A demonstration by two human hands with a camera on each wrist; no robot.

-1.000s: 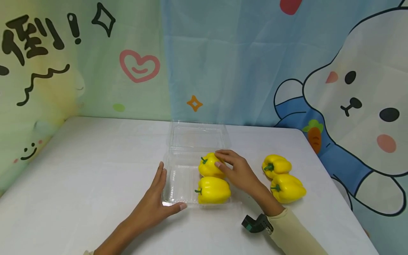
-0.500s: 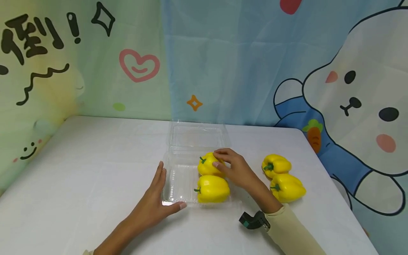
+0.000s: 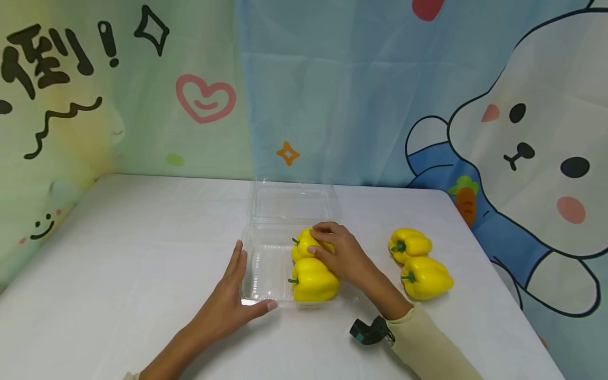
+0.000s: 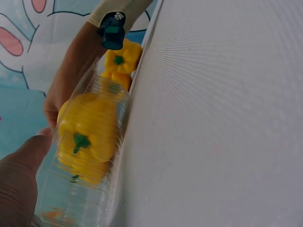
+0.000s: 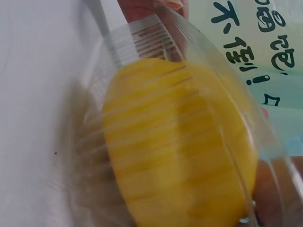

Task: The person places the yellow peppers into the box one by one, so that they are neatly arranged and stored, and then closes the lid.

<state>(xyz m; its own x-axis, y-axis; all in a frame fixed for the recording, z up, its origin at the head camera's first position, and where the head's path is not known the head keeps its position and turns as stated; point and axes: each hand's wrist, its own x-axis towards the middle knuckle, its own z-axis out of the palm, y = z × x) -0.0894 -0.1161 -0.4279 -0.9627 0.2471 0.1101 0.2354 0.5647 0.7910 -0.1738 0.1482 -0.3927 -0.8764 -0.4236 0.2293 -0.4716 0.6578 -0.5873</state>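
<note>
Hanging behind the white table [image 3: 119, 264], a printed cloth [image 3: 309, 95] shows a pink heart, dark lettering and a large white cartoon animal. A clear plastic box [image 3: 268, 269] lies on the table, its lid [image 3: 292, 203] folded back toward the cloth, away from both hands. Outside the box, well to its right, sit two loose yellow peppers [image 3: 427, 278], one just behind the other; the right forearm slants across just left of them. By the pale sleeve [image 3: 432, 343] a small black device [image 3: 368, 331] juts out over the table.

Inside the box, on its right side, are two more yellow peppers, both with stems pointing left. The front pepper [image 3: 314, 281] lies nearer the person, partly overlapping the back one from the head camera, and blocks much of it from the right wrist camera. The back pepper [image 3: 303, 248] is in the right hand [image 3: 339, 252], which grips it from the right, thumb on the near side and fingertips over the top, the stem end left uncovered. The left hand [image 3: 233, 298] holds no pepper: its fingers lie extended along the box's left wall, with the thumb stretched along the front edge.
</note>
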